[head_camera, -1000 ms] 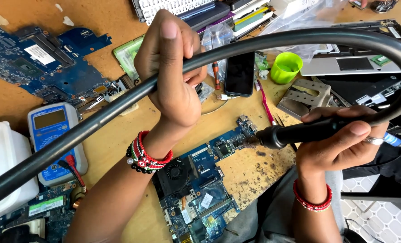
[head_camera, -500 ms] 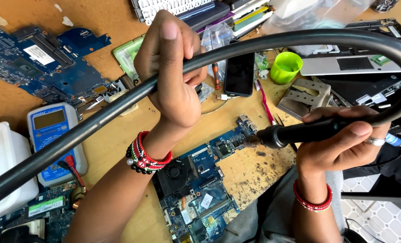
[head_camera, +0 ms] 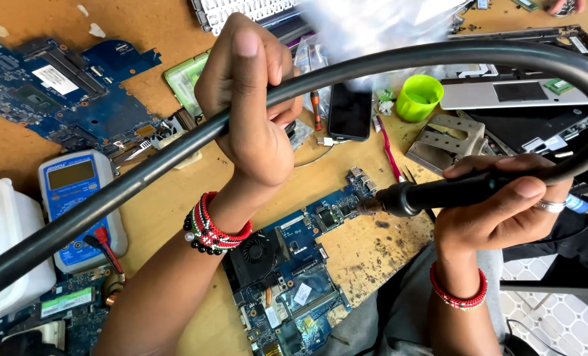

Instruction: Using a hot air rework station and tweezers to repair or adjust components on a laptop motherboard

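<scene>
Head view: left hand (head_camera: 251, 112) raised mid-scene, fingers wrapped tight round a thick black hose (head_camera: 142, 173) that arcs from near left up and over to far right. Right hand (head_camera: 505, 207) on the right, fingers closed on the black handpiece (head_camera: 439, 192) at the hose's end, held roughly level, nozzle pointing left. Nozzle tip sits at the far right corner of a blue laptop motherboard (head_camera: 294, 264) lying near centre on the wooden worktop (head_camera: 175, 198); touching or just above, cannot tell. Black fan on that board, left part. Blue multimeter (head_camera: 80, 204) at left, white plastic container (head_camera: 4, 244) beside it at the left edge. Second blue circuit board (head_camera: 63, 92) far left. Black phone (head_camera: 350, 111) and green cup (head_camera: 419, 97) far centre. Beaded bracelets on both wrists, ring on right hand.
</scene>
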